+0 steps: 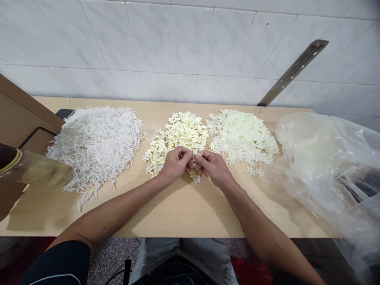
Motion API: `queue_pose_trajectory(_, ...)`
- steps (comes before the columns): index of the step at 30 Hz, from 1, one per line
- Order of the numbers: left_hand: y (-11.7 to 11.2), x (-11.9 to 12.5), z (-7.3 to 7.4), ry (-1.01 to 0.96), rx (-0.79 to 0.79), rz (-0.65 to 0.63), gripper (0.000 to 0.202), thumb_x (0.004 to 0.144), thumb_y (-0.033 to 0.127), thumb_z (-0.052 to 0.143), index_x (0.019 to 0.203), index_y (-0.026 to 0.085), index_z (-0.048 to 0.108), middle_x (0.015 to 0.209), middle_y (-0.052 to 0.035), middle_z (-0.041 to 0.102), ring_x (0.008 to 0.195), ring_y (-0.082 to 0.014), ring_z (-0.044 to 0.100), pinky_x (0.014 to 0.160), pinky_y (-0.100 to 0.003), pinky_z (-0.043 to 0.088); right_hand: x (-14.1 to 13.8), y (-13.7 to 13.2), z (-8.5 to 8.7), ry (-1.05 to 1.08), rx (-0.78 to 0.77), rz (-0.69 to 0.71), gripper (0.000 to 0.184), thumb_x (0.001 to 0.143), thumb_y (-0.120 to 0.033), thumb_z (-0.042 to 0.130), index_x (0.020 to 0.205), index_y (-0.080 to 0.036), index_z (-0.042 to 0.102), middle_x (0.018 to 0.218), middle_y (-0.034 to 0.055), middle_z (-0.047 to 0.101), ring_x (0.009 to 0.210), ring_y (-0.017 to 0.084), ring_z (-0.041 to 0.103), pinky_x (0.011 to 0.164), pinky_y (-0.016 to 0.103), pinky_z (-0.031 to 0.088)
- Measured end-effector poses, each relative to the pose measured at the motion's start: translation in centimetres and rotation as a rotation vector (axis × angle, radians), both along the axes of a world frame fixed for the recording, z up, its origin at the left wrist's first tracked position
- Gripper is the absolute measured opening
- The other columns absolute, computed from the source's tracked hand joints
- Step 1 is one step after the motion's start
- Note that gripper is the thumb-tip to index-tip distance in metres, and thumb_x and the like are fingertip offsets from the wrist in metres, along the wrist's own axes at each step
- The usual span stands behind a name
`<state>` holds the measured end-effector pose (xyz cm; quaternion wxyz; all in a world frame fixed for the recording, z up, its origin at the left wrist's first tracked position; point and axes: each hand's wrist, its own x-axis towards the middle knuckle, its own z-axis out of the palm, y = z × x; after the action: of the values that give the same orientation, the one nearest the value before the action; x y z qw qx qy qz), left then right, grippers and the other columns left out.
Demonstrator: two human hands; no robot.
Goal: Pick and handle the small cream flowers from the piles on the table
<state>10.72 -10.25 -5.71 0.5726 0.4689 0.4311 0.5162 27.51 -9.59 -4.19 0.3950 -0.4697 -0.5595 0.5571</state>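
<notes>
My left hand and my right hand meet over the middle of a wooden table, fingers pinched together on small cream artificial flowers. Just behind my hands lies a pile of yellowish-cream flower pieces. To its right is a paler pile of white flower pieces. At the left sits a large heap of thin white plastic stems.
A big clear plastic bag holding more flowers lies at the table's right end. A clear bottle sticks in from the left edge. A white tiled wall stands behind, with a metal strip leaning on it.
</notes>
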Motion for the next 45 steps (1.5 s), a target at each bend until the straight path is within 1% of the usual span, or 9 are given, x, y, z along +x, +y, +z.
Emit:
queue_pose_trajectory(5, 0.1, -0.2, 0.6, -0.12, -0.088, -0.044, 0.038, 0.09, 0.053, 0.073, 0.087, 0.016, 0.064, 0.072, -0.0009, 0.065, 0.054, -0.0123, 0.065, 0.049, -0.022, 0.049, 0.9, 0.1, -0.1, -0.044, 0.021, 0.091, 0.049, 0.086, -0.067, 0.075, 0.076, -0.022, 0.061, 0.06, -0.0013, 0.061, 0.048, 0.015, 0.059, 0.047, 0.028, 0.047)
queue_pose_trajectory(9, 0.4, -0.5, 0.8, -0.144, -0.14, -0.016, 0.037, 0.089, 0.052, 0.074, 0.091, 0.015, 0.068, 0.077, -0.0023, 0.066, 0.054, -0.011, 0.065, 0.048, -0.022, 0.047, 1.1, 0.2, 0.1, 0.012, 0.011, 0.085, 0.045, 0.091, -0.063, 0.072, 0.078, -0.021, 0.063, 0.069, -0.0002, 0.064, 0.053, 0.016, 0.065, 0.05, 0.029, 0.051)
queue_pose_trajectory(15, 0.7, -0.9, 0.9, -0.129, -0.13, -0.012, 0.034, 0.091, 0.048, 0.072, 0.089, 0.014, 0.068, 0.075, -0.0025, 0.065, 0.055, -0.0108, 0.065, 0.05, -0.021, 0.046, 1.6, 0.4, 0.9, 0.011, 0.04, 0.019, 0.036, 0.083, -0.054, 0.084, 0.086, -0.019, 0.074, 0.065, -0.0012, 0.064, 0.051, 0.013, 0.06, 0.052, 0.028, 0.053)
queue_pose_trajectory(22, 0.9, -1.3, 1.1, -0.114, -0.091, -0.022, 0.034, 0.091, 0.049, 0.072, 0.092, 0.014, 0.07, 0.08, -0.0035, 0.066, 0.059, -0.0111, 0.066, 0.052, -0.022, 0.048, 2.1, 0.4, 1.1, 0.001, 0.045, 0.014, 0.039, 0.078, -0.053, 0.088, 0.09, -0.018, 0.077, 0.062, -0.0013, 0.064, 0.051, 0.013, 0.059, 0.049, 0.027, 0.053)
queue_pose_trajectory(27, 1.0, -1.5, 1.2, -0.103, -0.078, -0.032, 0.032, 0.093, 0.047, 0.07, 0.092, 0.014, 0.07, 0.081, -0.004, 0.066, 0.059, -0.0115, 0.066, 0.052, -0.022, 0.048, 2.2, 0.2, 1.1, -0.043, 0.033, 0.098, 0.044, 0.086, -0.06, 0.08, 0.076, -0.018, 0.07, 0.062, 0.001, 0.065, 0.05, 0.013, 0.061, 0.049, 0.026, 0.052)
queue_pose_trajectory(33, 0.8, -1.4, 1.5, -0.09, -0.099, -0.05, 0.032, 0.094, 0.046, 0.07, 0.091, 0.014, 0.069, 0.079, -0.0037, 0.066, 0.058, -0.011, 0.066, 0.052, -0.022, 0.047, 1.8, 0.2, 0.4, -0.068, -0.001, 0.038, 0.054, 0.088, -0.069, 0.073, 0.07, -0.02, 0.059, 0.062, -0.0017, 0.058, 0.043, 0.011, 0.054, 0.039, 0.025, 0.045)
queue_pose_trajectory(36, 0.8, -1.4, 1.6, -0.082, -0.106, -0.056, 0.032, 0.094, 0.046, 0.07, 0.09, 0.014, 0.068, 0.079, -0.0037, 0.066, 0.057, -0.0111, 0.065, 0.051, -0.022, 0.047, 1.6, 0.2, 0.3, 0.002, -0.007, 0.011, 0.054, 0.087, -0.069, 0.073, 0.069, -0.02, 0.06, 0.062, -0.0014, 0.057, 0.045, 0.011, 0.053, 0.041, 0.025, 0.049)
queue_pose_trajectory(42, 0.9, -1.4, 1.4, -0.058, -0.127, -0.087, 0.032, 0.095, 0.044, 0.068, 0.091, 0.013, 0.068, 0.08, -0.0041, 0.066, 0.056, -0.0118, 0.066, 0.051, -0.022, 0.048, 1.5, 0.0, 1.1, 0.021, 0.048, 0.043, 0.044, 0.084, -0.06, 0.082, 0.087, -0.018, 0.073, 0.071, 0.0024, 0.069, 0.061, 0.016, 0.068, 0.062, 0.031, 0.061)
queue_pose_trajectory(45, 1.0, -1.4, 1.5, -0.045, -0.126, -0.089, 0.032, 0.095, 0.045, 0.068, 0.09, 0.013, 0.068, 0.08, -0.0039, 0.066, 0.056, -0.0116, 0.066, 0.051, -0.022, 0.047, 1.7, 0.0, 1.3, 0.016, 0.058, -0.008, 0.043, 0.081, -0.058, 0.085, 0.083, -0.018, 0.072, 0.068, 0.0021, 0.068, 0.056, 0.015, 0.065, 0.056, 0.029, 0.059)
